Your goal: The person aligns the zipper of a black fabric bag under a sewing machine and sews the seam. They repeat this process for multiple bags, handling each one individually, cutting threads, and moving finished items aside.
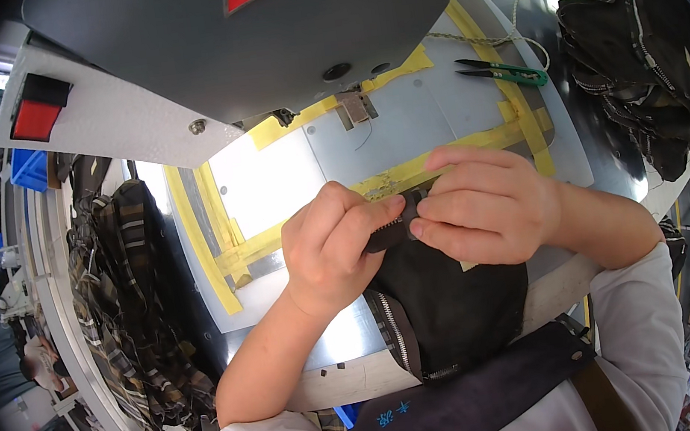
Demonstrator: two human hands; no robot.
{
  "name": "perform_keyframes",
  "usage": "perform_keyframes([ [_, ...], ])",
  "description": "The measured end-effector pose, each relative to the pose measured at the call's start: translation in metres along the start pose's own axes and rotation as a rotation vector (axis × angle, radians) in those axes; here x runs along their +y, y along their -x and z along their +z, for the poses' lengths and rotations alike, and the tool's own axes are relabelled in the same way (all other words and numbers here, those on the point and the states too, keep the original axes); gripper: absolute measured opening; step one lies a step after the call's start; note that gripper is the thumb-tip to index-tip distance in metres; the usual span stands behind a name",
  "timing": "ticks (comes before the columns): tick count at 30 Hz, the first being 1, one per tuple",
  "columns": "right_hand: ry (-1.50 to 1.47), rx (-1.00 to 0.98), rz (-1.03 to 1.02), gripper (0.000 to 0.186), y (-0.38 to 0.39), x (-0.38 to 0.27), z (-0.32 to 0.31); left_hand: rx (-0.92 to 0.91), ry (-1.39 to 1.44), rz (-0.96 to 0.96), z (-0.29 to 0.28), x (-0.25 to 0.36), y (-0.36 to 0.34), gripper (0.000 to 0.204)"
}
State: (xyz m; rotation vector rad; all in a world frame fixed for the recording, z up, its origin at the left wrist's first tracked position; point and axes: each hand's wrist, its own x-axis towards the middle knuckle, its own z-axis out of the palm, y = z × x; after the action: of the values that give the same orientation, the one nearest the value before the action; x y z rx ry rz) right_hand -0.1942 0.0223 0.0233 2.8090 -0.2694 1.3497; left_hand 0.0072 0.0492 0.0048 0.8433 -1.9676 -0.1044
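A black fabric piece with a metal zipper (pixel 459 305) hangs over the near edge of the metal work plate (pixel 379 138). Its upper end is pinched by my left hand (pixel 333 247), thumb and fingers closed on the dark edge where zipper teeth show. Close beside it, my right hand (pixel 490 206) closes thumb and fingertips on the same edge, near a small dark tab. The two hands almost meet at the middle of the plate's near side. Parts of the fabric under my fingers are hidden.
A dark sewing machine head (pixel 254 37) looms over the plate's far side. Green-handled thread snips (pixel 508 73) lie at the right beside a cord. Black zippered pieces (pixel 637 68) are heaped far right; plaid fabric (pixel 131 293) hangs at left. Yellow tape (pixel 482 140) frames the plate.
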Motion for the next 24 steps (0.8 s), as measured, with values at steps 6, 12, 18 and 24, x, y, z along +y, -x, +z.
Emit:
perform_keyframes([
  [6, 0.022, -0.033, 0.015, 0.012, -0.001, 0.000, -0.003, 0.010, -0.003, -0.033, 0.001, 0.001, -0.001, 0.031],
  [12, 0.019, -0.020, -0.040, 0.012, 0.002, 0.001, -0.001, -0.049, 0.021, -0.039, 0.000, 0.000, 0.000, 0.031],
  [18, -0.397, -0.118, 0.677, 0.011, 0.001, 0.003, -0.003, -0.250, 0.222, -0.434, -0.008, 0.003, -0.009, 0.021],
  [24, -0.521, -0.165, 0.926, 0.019, 0.003, 0.011, 0.003, -0.411, 0.426, -0.740, -0.010, 0.001, -0.011, 0.016],
])
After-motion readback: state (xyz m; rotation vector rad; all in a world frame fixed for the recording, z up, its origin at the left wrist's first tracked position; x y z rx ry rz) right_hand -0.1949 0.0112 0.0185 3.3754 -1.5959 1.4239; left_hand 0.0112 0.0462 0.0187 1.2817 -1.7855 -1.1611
